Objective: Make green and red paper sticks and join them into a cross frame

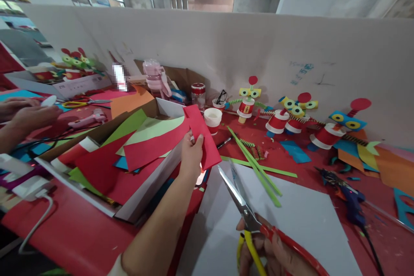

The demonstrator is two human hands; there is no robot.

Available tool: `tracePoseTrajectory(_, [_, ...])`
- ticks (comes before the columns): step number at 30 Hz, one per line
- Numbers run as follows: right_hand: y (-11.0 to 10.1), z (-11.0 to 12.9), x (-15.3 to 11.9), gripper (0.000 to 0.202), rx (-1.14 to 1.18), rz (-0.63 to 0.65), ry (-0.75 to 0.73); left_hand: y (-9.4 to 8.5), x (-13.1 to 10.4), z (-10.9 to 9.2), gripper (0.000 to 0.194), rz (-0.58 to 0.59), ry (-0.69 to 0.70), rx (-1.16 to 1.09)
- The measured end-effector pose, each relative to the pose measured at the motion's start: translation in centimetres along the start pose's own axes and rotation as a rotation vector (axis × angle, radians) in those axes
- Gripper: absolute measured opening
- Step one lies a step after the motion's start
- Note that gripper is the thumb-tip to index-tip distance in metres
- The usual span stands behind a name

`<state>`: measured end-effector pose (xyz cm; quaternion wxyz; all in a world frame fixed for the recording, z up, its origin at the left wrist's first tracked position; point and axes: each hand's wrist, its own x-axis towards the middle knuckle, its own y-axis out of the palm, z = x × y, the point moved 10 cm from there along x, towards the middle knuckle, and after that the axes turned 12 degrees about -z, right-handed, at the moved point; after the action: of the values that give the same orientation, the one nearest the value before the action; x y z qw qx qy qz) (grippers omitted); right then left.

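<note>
My left hand [191,153] pinches a folded-looking piece of red paper [207,140] beside the right wall of a cardboard box [155,183]. In my right hand [268,246] is a pair of scissors [247,213] with red and yellow handles; its blades are a little apart and point up and left over a white sheet [291,220]. The blades do not touch the red paper. Inside the box lie red, green and pale green sheets. Long green paper strips [255,166] lie across the far edge of the white sheet.
Paper-cup figures [326,136] stand along the white partition [249,47]. A glue gun [349,198] with a cable lies at right. A white cup [212,118], a glass jar [198,95] and a pink bottle [154,75] stand behind. Another person's hands [35,114] are at far left.
</note>
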<state>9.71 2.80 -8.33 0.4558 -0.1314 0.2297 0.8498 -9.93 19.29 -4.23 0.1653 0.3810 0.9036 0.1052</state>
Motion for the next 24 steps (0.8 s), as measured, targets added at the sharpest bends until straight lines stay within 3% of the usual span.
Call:
tracePoseTrajectory(8, [-0.2,-0.1,0.1,0.088,0.054,-0.048,0.045,0.3,-0.5,-0.5,0.029,0.028,0.022,-0.007])
tracePoseTrajectory(14, [0.0,0.1,0.1,0.090,0.140,-0.065,-0.002,2.2,-2.6,0.1,0.021,0.203,-0.013,-0.019])
tracePoseTrajectory(19, [0.2,1.1,-0.8,0.075,0.204,-0.180,-0.057,1.8,-3.2,-0.3,0.019,0.118,0.185,0.143])
tracePoseTrajectory(24, [1.1,1.7,-0.8,0.082,0.242,-0.175,-0.064,1.7,-3.3,-0.8,0.018,0.098,0.293,0.177])
